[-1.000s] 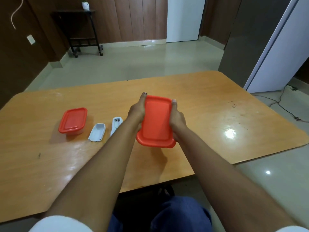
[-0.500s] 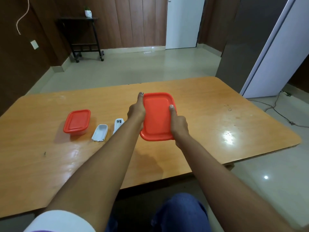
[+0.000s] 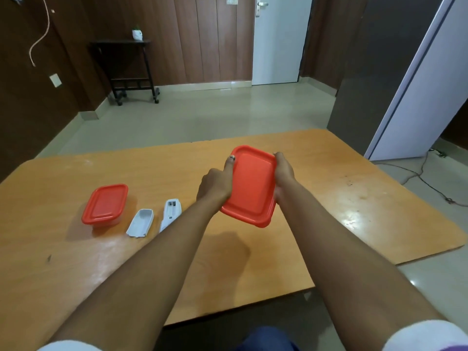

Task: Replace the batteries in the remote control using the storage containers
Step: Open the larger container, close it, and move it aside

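Note:
Both hands hold a storage container with a red lid above the middle of the wooden table, tilted toward me. My left hand grips its left side with the thumb along the lid's edge; my right hand grips the right side. The lid is on and the contents are hidden. A second red-lidded container stands shut on the table at the left. To its right lie the white battery cover, inside up, and the white remote control with its battery bay exposed, partly behind my left forearm.
The table's front edge runs just below my forearms. Bare tabletop stretches to the right of the held container. Beyond the table are a tiled floor, a dark side table on wheels, a white door, and cables on the floor at right.
The held container has moved away from me and slightly right, with both hands still on it. The camera has tilted up, showing more of the room.

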